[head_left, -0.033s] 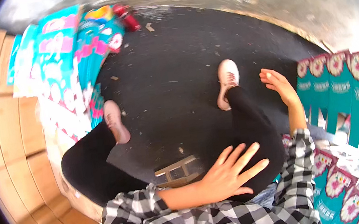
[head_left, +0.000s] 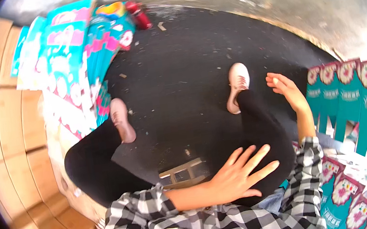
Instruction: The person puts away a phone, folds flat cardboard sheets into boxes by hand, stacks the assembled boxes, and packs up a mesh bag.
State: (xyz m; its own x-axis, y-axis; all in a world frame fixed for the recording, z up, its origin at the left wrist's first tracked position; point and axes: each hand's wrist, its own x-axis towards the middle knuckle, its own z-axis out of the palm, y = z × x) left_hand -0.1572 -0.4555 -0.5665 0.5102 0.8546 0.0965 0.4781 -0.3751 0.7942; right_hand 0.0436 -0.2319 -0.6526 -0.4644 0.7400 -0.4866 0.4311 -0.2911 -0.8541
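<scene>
My left hand rests on my black-clad right thigh, its fingers spread and nothing in it. Out to the right, my right hand is raised above the dark floor, beside a row of teal cartons with maroon tops. Its fingers are loosely bent, and no object shows in them. Both forearms come out of black-and-white checked sleeves. Between my legs, close to my body, a flat brown cardboard frame lies on the floor.
Stacked brown boxes line the left side. Teal and pink printed packages are heaped before them, with a red bottle at the far end. More teal cartons lie at lower right. A grey wall bounds the far side.
The whole view has shifted slightly, so the floor and heap sit farther right. My right hand's fingers are drawn a little closer together. My left hand stays on the thigh.
</scene>
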